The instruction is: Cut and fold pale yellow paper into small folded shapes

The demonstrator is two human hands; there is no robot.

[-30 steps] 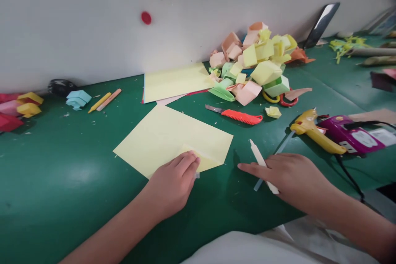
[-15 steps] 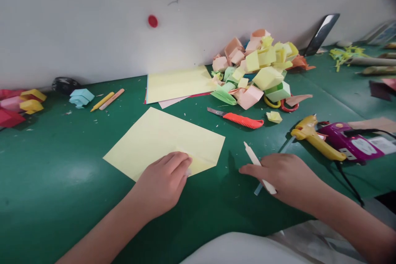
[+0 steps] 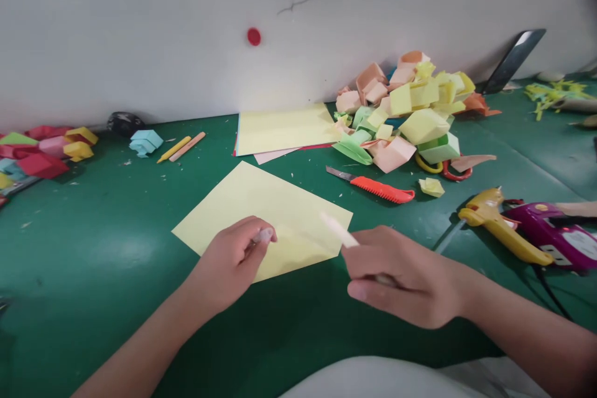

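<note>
A pale yellow sheet of paper (image 3: 284,205) lies at an angle on the green table. Over its lower edge, my left hand (image 3: 233,255) is closed, pinching a small whitish, translucent cap-like piece (image 3: 263,236). At the sheet's right corner, my right hand (image 3: 396,273) grips a slim pale marker (image 3: 338,229), its tapered end pointing up and left. That tip is blurred, and I cannot tell whether it touches the paper. Fingers hide the marker's lower part.
Beyond the sheet are a red-handled utility knife (image 3: 382,188), stacked coloured paper (image 3: 284,127) and a heap of folded paper pieces (image 3: 410,112). At right lies a yellow glue gun (image 3: 506,230) beside a purple power strip (image 3: 555,236). Two crayon-like sticks (image 3: 181,148) lie left.
My right hand has turned over and moved left with the marker, toward the sheet. My left hand has lifted its fingers off the paper, exposing the small whitish piece. The view has shifted left.
</note>
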